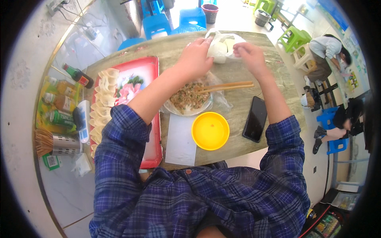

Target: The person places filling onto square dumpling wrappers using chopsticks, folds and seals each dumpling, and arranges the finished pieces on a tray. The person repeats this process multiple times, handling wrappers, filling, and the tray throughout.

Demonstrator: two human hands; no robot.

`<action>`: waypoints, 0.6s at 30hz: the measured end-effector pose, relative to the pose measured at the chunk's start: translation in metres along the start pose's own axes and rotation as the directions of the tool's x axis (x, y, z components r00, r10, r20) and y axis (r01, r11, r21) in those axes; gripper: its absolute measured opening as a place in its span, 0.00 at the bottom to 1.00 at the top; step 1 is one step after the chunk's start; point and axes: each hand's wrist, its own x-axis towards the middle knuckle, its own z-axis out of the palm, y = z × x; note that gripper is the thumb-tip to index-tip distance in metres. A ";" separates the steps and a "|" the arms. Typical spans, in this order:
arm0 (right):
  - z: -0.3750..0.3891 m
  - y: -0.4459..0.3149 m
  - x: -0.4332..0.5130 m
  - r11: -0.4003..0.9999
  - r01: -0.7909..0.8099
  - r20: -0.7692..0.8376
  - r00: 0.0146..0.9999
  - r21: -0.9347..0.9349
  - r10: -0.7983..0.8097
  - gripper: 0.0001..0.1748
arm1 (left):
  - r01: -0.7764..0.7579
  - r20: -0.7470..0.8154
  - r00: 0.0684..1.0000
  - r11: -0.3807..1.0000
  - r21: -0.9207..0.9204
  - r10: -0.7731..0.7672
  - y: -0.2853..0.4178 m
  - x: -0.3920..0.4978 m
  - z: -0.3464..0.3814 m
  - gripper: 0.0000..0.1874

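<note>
At the far side of the table, a thin white plastic bag [219, 56] holds pale stacked pieces that look like dough wrappers. My left hand [197, 58] is at the bag's left edge, fingers on its handle and thumb lower down. Pinched fingers of my right hand [251, 56] hold its right edge. Just nearer to me, a plastic-lined bowl of minced filling [187, 99] is partly covered by my left forearm. Wooden chopsticks [229, 86] rest across it. Folded dumplings [102, 111] line the left side of a red-rimmed floral tray [154, 142].
A yellow bowl [210, 131] with liquid overlaps a white sheet [180, 142]. A phone [255, 119] lies to the right. Bottles [78, 76], a green can [61, 118] and a metal chopstick holder [67, 144] stand along the left wall. Stools [156, 25] and two people are beyond the table.
</note>
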 end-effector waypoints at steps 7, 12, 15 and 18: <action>0.038 -0.026 0.015 0.827 0.188 0.120 0.982 -0.529 -0.146 0.15 | 0.176 0.012 0.984 0.984 -0.008 -0.176 0.015 -0.027 -0.004 0.40; 0.049 -0.005 0.054 0.493 0.356 0.377 0.924 -0.793 -0.062 0.15 | 0.039 -0.129 0.991 0.999 -0.002 -0.039 0.014 -0.033 0.002 0.42; 0.057 -0.005 0.065 0.514 0.276 0.384 0.916 -0.812 0.114 0.22 | -0.028 -0.127 0.991 0.999 0.036 0.033 0.010 -0.039 0.000 0.42; 0.062 -0.016 0.073 0.540 0.188 0.380 0.885 -0.820 0.269 0.29 | -0.053 -0.124 0.990 0.995 0.086 0.063 0.004 -0.048 0.002 0.42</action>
